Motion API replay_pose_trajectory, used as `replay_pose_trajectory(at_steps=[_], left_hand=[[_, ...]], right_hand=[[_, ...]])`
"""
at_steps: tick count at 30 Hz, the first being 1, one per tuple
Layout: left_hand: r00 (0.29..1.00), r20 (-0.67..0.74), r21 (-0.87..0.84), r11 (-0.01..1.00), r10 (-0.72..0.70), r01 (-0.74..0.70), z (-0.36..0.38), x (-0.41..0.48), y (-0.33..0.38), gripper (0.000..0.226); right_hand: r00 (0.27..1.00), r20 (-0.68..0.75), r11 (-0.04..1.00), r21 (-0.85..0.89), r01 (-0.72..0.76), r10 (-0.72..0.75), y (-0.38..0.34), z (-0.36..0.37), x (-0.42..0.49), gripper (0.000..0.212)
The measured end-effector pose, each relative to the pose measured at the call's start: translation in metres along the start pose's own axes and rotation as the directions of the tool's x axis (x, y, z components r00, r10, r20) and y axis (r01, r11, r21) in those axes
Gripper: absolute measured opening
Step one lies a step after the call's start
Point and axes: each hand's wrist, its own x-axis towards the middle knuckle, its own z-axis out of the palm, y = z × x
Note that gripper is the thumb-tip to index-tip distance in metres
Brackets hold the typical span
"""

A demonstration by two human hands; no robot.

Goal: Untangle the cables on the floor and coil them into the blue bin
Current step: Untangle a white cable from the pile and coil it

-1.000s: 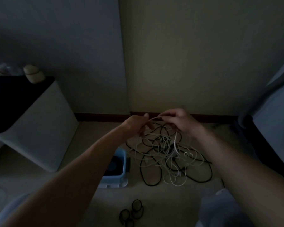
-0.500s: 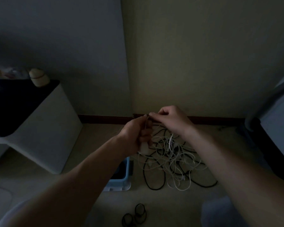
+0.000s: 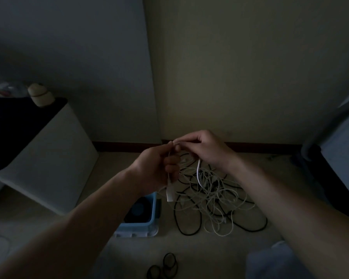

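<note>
A tangle of white and black cables lies on the floor near the wall. My left hand grips a white cable whose plug end hangs below the fist. My right hand pinches the same white cable just above the tangle, fingertips meeting my left hand's. The blue bin stands on the floor left of the tangle, partly hidden by my left forearm, with something dark inside.
A white cabinet with a dark top stands at the left, a small pale object on it. Dark furniture fills the right side. Small black coiled loops lie on the floor near me. The room is dim.
My hands have come together: the left closed round the white cable with its plug now hanging below, and the right moved left to meet it.
</note>
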Motion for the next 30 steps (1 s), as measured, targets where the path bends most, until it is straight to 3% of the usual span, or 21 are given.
replay_pose_trajectory(at_steps=[4, 5, 7, 9, 11, 14, 18, 21, 23, 25, 27, 30], left_hand=[[0.995, 0.093, -0.014, 1.0, 0.029, -0.028, -0.002, -0.008, 0.007, 0.032], [0.994, 0.102, -0.01, 0.999, 0.049, -0.048, -0.001, -0.01, 0.009, 0.03], [0.991, 0.088, -0.017, 0.995, 0.104, -0.103, -0.001, -0.014, 0.009, 0.029], [0.982, 0.024, -0.046, 0.982, 0.186, -0.185, 0.0, -0.015, 0.008, 0.03], [0.964, -0.037, -0.115, 0.957, 0.264, -0.266, -0.003, -0.015, 0.009, 0.03], [0.937, -0.091, -0.196, 0.917, 0.337, -0.349, -0.01, -0.017, 0.018, 0.032], [0.913, -0.169, -0.179, 0.899, 0.372, -0.4, -0.017, -0.018, 0.026, 0.032], [0.882, -0.28, -0.181, 0.881, 0.38, -0.437, -0.017, -0.017, 0.031, 0.026], [0.878, -0.294, -0.219, 0.868, 0.377, -0.446, -0.018, -0.016, 0.034, 0.027], [0.879, -0.29, -0.186, 0.879, 0.378, -0.439, -0.018, -0.015, 0.034, 0.028], [0.884, -0.284, -0.074, 0.91, 0.372, -0.407, -0.018, -0.012, 0.031, 0.03], [0.878, -0.276, 0.173, 0.919, 0.39, -0.354, -0.018, -0.008, 0.025, 0.032]], right_hand=[[0.992, -0.11, 0.987, -0.139, -0.084, 0.069, 0.008, -0.001, -0.003, 0.041], [0.988, -0.098, 0.986, -0.104, -0.13, 0.12, 0.01, -0.002, -0.005, 0.043], [0.975, 0.025, 0.961, 0.164, -0.223, 0.222, 0.015, -0.001, -0.007, 0.036], [0.961, 0.122, 0.871, 0.405, -0.278, 0.249, 0.014, 0.003, -0.008, 0.022], [0.966, 0.108, 0.859, 0.442, -0.258, 0.235, 0.015, 0.01, -0.007, 0.013], [0.961, 0.069, 0.916, 0.29, -0.276, 0.267, 0.022, 0.022, -0.006, 0.01], [0.95, 0.046, 0.933, -0.211, -0.292, 0.308, 0.02, 0.035, -0.012, 0.014], [0.984, 0.089, 0.838, -0.54, -0.083, 0.154, 0.007, 0.042, -0.016, 0.029], [0.987, 0.155, 0.802, -0.594, 0.066, 0.033, 0.0, 0.044, -0.022, 0.033], [0.976, 0.214, 0.811, -0.578, 0.087, 0.048, -0.007, 0.044, -0.027, 0.039], [0.967, 0.242, 0.81, -0.582, 0.079, 0.08, -0.009, 0.043, -0.03, 0.04], [0.991, 0.134, 0.852, -0.518, 0.08, -0.011, -0.01, 0.043, -0.03, 0.026]])
